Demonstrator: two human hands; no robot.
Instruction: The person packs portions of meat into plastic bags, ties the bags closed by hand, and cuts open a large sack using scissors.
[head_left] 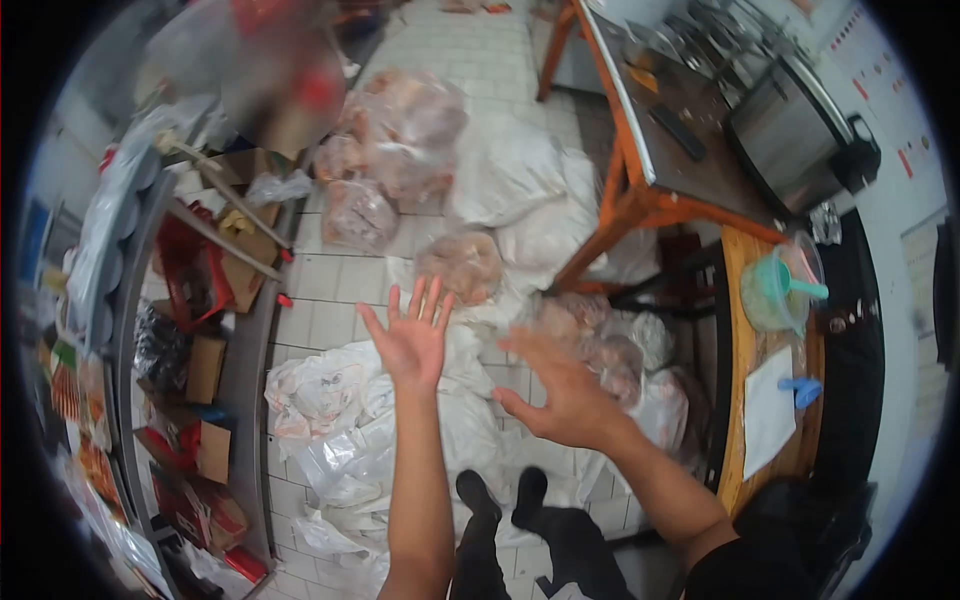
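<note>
Both my hands are raised in the air over the floor, holding nothing. Palm up and fingers spread, my left hand (412, 335) is in the middle of the view. My right hand (560, 388) is to its right, fingers apart and slightly blurred. Beyond them on the tiles lies a clear plastic bag (462, 265) with pale pinkish contents I cannot make out. Larger filled clear bags (405, 130) are piled farther back, beside white sacks (510, 175). Crumpled white plastic bags (345, 400) spread under my left forearm.
Shelving (255, 400) with cardboard boxes stands on the left. On the right, an orange-framed table (640, 150) carries a metal pot (800, 130). A wooden bench (740, 290) holds a green-tinted plastic jug (775, 295). More filled bags (610, 360) lie under the table. Someone blurred is at upper left.
</note>
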